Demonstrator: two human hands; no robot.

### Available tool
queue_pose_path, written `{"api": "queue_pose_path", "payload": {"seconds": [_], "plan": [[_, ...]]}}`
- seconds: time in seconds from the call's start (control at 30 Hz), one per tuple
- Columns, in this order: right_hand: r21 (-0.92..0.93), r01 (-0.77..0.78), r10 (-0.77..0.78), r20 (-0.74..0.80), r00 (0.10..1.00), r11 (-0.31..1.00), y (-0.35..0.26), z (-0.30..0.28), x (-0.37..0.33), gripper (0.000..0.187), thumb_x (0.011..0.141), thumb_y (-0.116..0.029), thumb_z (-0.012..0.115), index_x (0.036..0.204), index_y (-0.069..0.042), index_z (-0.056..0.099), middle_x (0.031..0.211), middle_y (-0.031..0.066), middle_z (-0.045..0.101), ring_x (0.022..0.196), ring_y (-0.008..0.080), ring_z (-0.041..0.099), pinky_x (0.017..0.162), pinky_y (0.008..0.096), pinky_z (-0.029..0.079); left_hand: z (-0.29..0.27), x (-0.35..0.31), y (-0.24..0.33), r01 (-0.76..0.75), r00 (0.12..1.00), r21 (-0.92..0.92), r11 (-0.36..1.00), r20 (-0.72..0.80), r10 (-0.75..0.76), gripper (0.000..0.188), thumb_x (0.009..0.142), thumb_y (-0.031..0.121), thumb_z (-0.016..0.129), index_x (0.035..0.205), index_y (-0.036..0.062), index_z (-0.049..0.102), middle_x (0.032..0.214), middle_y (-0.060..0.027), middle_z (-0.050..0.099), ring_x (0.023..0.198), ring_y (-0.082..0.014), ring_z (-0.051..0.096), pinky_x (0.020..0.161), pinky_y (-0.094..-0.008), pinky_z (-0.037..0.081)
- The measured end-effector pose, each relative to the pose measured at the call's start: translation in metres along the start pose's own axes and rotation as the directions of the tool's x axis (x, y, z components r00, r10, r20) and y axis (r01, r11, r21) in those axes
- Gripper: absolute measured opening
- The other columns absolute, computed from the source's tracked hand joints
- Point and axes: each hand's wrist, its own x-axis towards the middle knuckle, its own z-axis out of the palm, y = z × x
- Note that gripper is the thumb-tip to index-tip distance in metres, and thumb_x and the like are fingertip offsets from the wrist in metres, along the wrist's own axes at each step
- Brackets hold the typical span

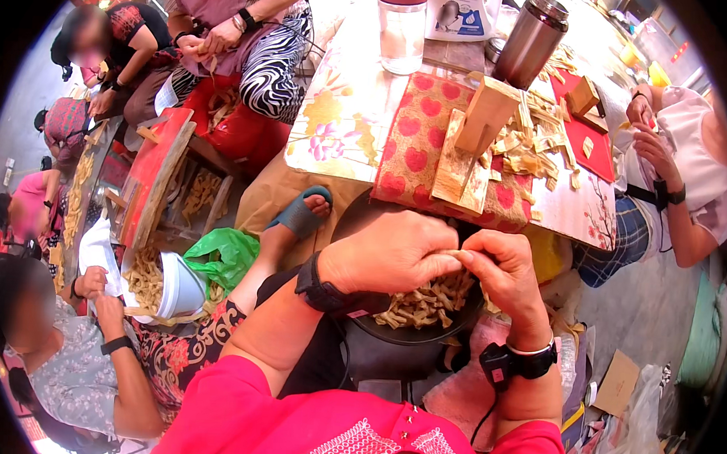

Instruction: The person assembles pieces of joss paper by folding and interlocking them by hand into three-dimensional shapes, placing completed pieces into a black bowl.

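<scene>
My left hand (391,251) and my right hand (505,271) meet over a dark round pan (407,338), fingertips nearly touching. Between them they pinch a small pale tan strip (454,253), mostly hidden by the fingers. Many short tan twisted pieces (425,304) fill the pan below; exactly what they are I cannot tell. Just beyond the hands, a wooden block stand (461,170) with an upright post rests on a red-and-tan heart-patterned cloth (410,131). Flat tan strips (528,145) lie loose beside the stand.
The flower-patterned table (323,138) also holds a clear bottle (402,32), a brown flask (533,40) and a white jug (461,14). At left are a white bucket (181,287) and a green bag (224,257). Several people sit around, one at right (696,146).
</scene>
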Motion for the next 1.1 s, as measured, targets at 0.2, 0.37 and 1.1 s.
{"api": "queue_pose_path", "payload": {"seconds": [0.2,0.37,1.1], "plan": [[-0.119,-0.044,0.013,-0.25,0.968,0.992,0.004,-0.019,0.013,0.01,0.082,-0.005,0.063,0.075,0.003,0.063,0.055,0.0017,0.051,0.052,0.0058,0.044,0.047,0.0248,0.036,-0.017,0.011,-0.019,0.018,0.995,0.094,0.995,-0.099,-0.009,0.014,0.085,0.018,0.056,0.085,0.0039,0.057,0.071,-0.0162,0.056,0.07,-0.036,0.057,0.061,-0.0403,0.044],[-0.117,-0.093,0.025,-0.484,0.875,0.989,0.027,-0.012,0.045,0.013,0.082,-0.007,0.063,0.074,0.002,0.063,0.054,0.0029,0.052,0.05,0.0078,0.044,0.047,0.026,0.036,-0.01,0.041,-0.032,0.147,0.867,0.118,0.982,-0.493,-0.071,0.011,0.08,0.016,0.063,0.088,0.0082,0.065,0.072,-0.0146,0.061,0.067,-0.0331,0.061,0.059,-0.0376,0.047],[0.763,-0.314,0.318,0.151,0.936,0.564,0.004,0.041,0.022,0.023,0.095,-0.023,0.052,0.081,-0.005,0.058,0.057,-0.0031,0.048,0.048,0.0042,0.042,0.043,0.019,0.031,0.037,0.019,-0.001,-0.242,0.792,-0.838,0.489,-0.462,-0.399,0.036,0.099,0.035,0.041,0.093,0.004,0.056,0.082,-0.006,0.057,0.073,-0.014,0.056,0.071,-0.0288,0.048]]}}
